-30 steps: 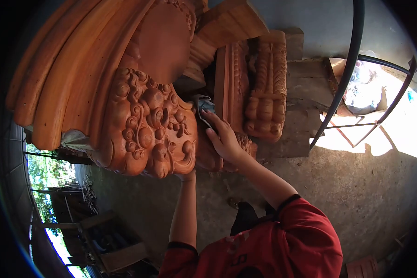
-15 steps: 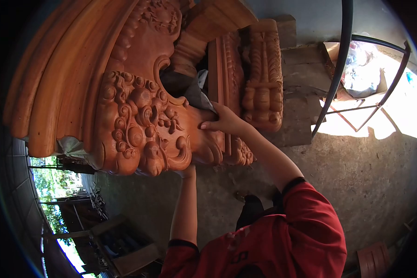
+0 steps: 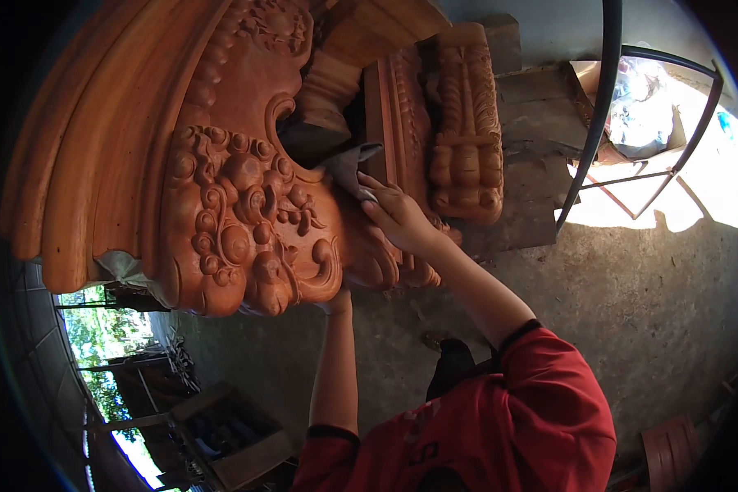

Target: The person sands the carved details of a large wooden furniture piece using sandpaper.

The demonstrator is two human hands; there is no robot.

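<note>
My right hand (image 3: 400,220) is closed on a bent, grey piece of sandpaper (image 3: 346,170), its thumb and fingers pinching the lower end. The sandpaper lies against the curved edge of a reddish-brown carved wooden panel (image 3: 312,238), which has raised scrolls and rounded knobs. My left hand (image 3: 336,303) reaches beneath the panel's lower edge. Its fingers are hidden behind the wood, so their grip does not show.
Long wooden mouldings (image 3: 98,156) run along the left. Behind the panel stand a turned wooden post (image 3: 328,90) and a carved leg piece (image 3: 467,131). A black metal frame (image 3: 607,107) rises at right, near a sunlit plastic bag (image 3: 641,107). An open wooden box (image 3: 246,459) sits lower left.
My right hand has shifted slightly right and its fingers have lifted off the wood's face. More of the sandpaper shows, now bent over at the curved edge. My left hand stays under the panel.
</note>
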